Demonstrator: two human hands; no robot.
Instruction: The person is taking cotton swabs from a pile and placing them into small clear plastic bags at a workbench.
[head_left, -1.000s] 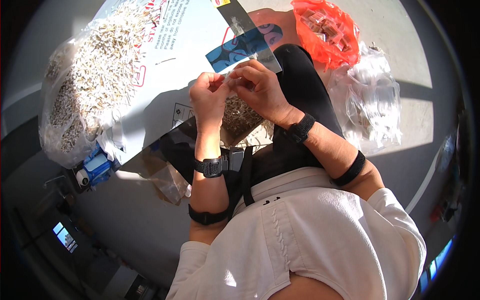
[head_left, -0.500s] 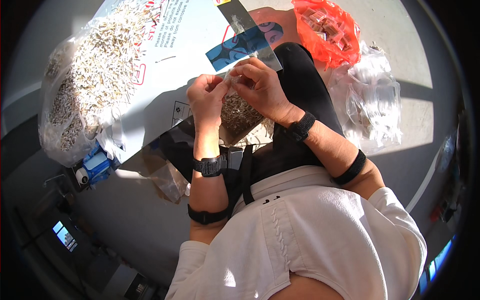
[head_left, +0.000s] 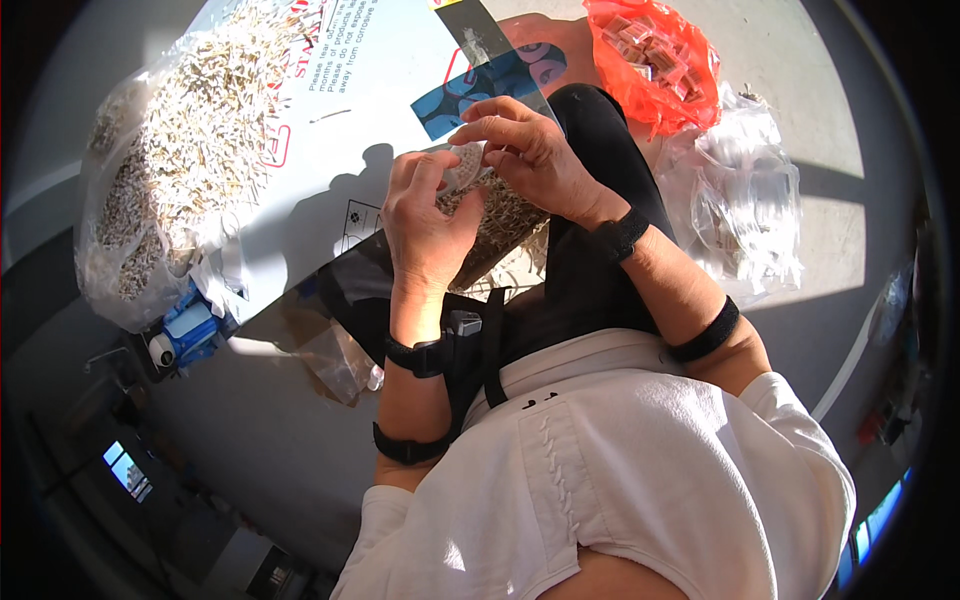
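Note:
My left hand (head_left: 430,220) is open, its thumb spread from the fingers, with fingertips at the left edge of a small, rounded clear plastic piece (head_left: 464,168). My right hand (head_left: 540,160) has bent fingers around the far and right sides of this piece and appears to hold it; the exact contact is hard to see. Pale specks show through the plastic. Just below the hands, a box (head_left: 478,272) full of short, thin pale and brown pieces (head_left: 512,218) sits at my lap, partly hidden by my left hand.
A white printed board (head_left: 350,130) carries a heap of short pale pieces (head_left: 215,130) spilling from a clear bag (head_left: 110,240). Blue film (head_left: 465,95) lies at its right edge. At right are a red bag (head_left: 655,65) of small packets and clear plastic bags (head_left: 740,200).
My hands have moved apart from a close pinch. The left thumb has swung away from its fingers, and the clear plastic piece between the hands now shows more fully.

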